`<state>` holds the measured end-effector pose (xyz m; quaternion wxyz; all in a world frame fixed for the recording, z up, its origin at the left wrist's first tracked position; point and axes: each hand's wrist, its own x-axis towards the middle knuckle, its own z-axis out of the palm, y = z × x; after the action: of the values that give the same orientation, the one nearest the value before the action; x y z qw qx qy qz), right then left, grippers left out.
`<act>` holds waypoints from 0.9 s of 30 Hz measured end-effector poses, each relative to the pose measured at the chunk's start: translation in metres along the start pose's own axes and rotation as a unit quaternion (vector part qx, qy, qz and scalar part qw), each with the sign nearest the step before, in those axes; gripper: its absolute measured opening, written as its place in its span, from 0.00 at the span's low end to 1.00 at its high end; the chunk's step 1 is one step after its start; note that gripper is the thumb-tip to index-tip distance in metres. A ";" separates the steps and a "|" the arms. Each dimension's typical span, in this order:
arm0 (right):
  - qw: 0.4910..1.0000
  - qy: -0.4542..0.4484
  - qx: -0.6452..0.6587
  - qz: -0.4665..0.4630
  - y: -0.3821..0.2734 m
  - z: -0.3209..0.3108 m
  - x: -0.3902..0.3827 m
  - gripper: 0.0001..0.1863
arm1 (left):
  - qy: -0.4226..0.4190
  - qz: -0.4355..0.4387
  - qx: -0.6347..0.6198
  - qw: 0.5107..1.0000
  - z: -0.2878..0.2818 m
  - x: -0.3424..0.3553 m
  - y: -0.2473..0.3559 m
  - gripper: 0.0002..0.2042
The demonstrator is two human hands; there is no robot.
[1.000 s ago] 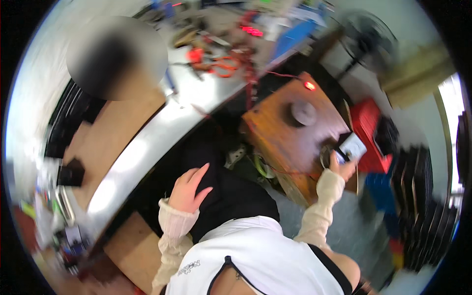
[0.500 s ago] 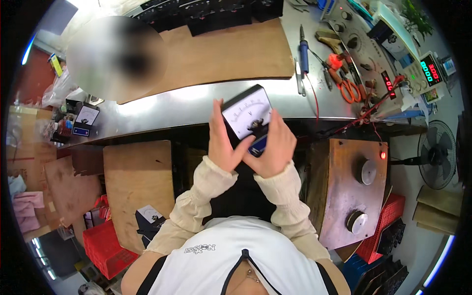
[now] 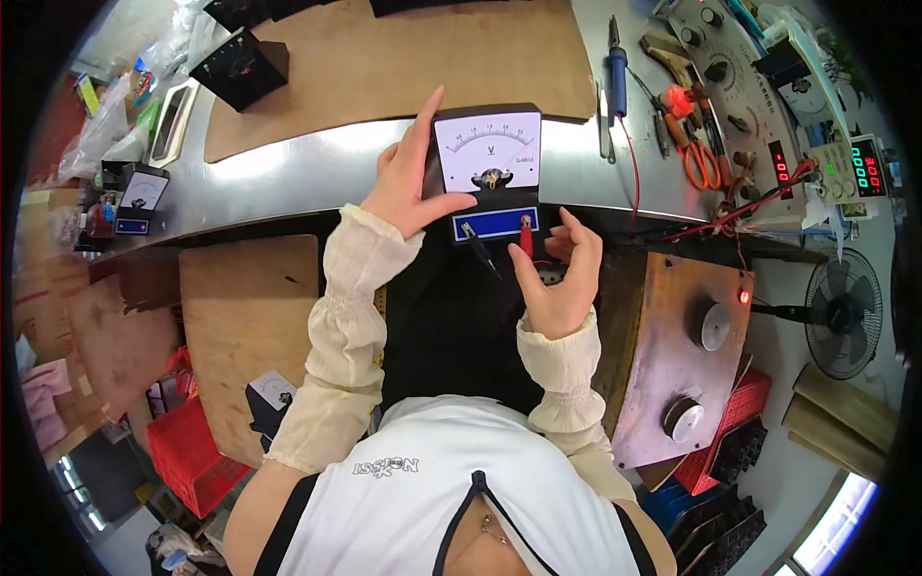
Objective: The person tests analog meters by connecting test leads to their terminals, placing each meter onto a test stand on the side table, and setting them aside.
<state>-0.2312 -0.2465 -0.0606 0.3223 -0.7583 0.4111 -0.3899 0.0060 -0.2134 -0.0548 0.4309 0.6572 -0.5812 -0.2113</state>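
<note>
A black panel voltmeter (image 3: 491, 144) with a white dial and a blue lower strip is upright at the bench's front edge. My left hand (image 3: 408, 182) holds its left side, the thumb lying across the front below the dial. On the blue strip's two terminals sit a black clip (image 3: 483, 253) at left and a red clip (image 3: 526, 238) at right. My right hand (image 3: 565, 278) is just right of the red clip, thumb and fingers apart. A small round dark thing (image 3: 550, 273) shows between them; I cannot tell what it is.
A soldering iron (image 3: 618, 84), tweezers (image 3: 605, 125) and orange-handled scissors (image 3: 701, 165) lie at right beside an instrument panel (image 3: 725, 72) and a lit digital display (image 3: 867, 168). Another meter (image 3: 142, 197) stands at left. A black housing (image 3: 242, 69) sits near the brown board (image 3: 413, 58).
The voltmeter has turned from tilted to nearly straight. My right hand has come off it and moved down to the right. Black and red clips now show on its terminals.
</note>
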 end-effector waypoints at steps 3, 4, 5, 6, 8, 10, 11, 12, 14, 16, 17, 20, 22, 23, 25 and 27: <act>1.000 0.008 0.014 -0.001 -0.006 0.002 -0.003 0.34 | -0.003 0.010 -0.010 1.000 -0.007 0.000 0.006 0.57; 1.000 0.008 0.018 0.004 -0.004 0.003 -0.002 0.34 | -0.010 -0.005 -0.028 1.000 -0.007 0.001 0.007 0.57; 1.000 0.010 0.022 0.008 -0.004 0.004 0.000 0.34 | -0.015 -0.018 -0.045 0.999 -0.008 0.004 0.008 0.58; 1.000 0.012 0.026 0.004 -0.003 0.004 0.001 0.34 | -0.012 -0.015 -0.040 0.999 -0.008 0.004 0.010 0.58; 0.999 0.034 0.031 0.010 0.009 0.001 0.005 0.33 | 0.019 0.002 0.001 1.000 0.006 0.004 0.006 0.58; 0.998 0.056 0.035 -0.006 0.012 -0.008 0.019 0.27 | 0.048 0.005 0.020 0.999 0.019 0.003 0.006 0.58; 0.997 0.073 0.024 -0.023 0.017 -0.015 0.026 0.25 | 0.062 0.017 0.029 0.998 0.025 0.001 0.006 0.58; 0.995 0.089 -0.003 -0.054 0.023 -0.020 0.042 0.22 | 0.067 0.008 0.029 0.997 0.026 0.001 0.006 0.58; 0.989 0.082 -0.086 -0.089 0.029 -0.034 0.082 0.17 | 0.066 -0.006 0.023 0.998 0.020 0.000 0.009 0.58; 0.965 0.090 -0.211 -0.124 0.029 -0.045 0.126 0.16 | 0.056 0.046 0.015 0.997 0.013 0.007 0.005 0.55; 0.950 0.098 -0.267 -0.130 0.016 -0.045 0.142 0.15 | 0.057 0.069 0.025 0.996 0.010 0.011 0.002 0.53; 0.911 -0.030 -0.406 -0.069 0.004 -0.053 0.160 0.12 | 0.054 0.060 0.083 0.993 0.008 0.016 0.004 0.53; 0.928 -0.024 -0.367 -0.057 0.020 -0.044 0.173 0.10 | 0.066 0.049 0.066 0.994 0.013 0.014 0.009 0.51; 0.941 -0.016 -0.334 -0.043 0.026 -0.038 0.177 0.09 | 0.066 0.049 0.071 0.994 0.013 0.012 0.010 0.51; 0.936 0.004 -0.350 -0.041 0.046 -0.023 0.196 0.10 | 0.070 0.056 0.080 0.993 0.010 0.011 0.012 0.50; 0.914 0.103 -0.393 0.003 0.077 -0.010 0.228 0.12 | 0.077 0.067 0.089 0.991 0.008 0.010 0.014 0.50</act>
<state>-0.1869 -0.4821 -0.0438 -0.0442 -0.7780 0.5646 -0.2719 -0.0057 -0.2251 -0.0458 0.4277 0.6666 -0.6055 -0.0780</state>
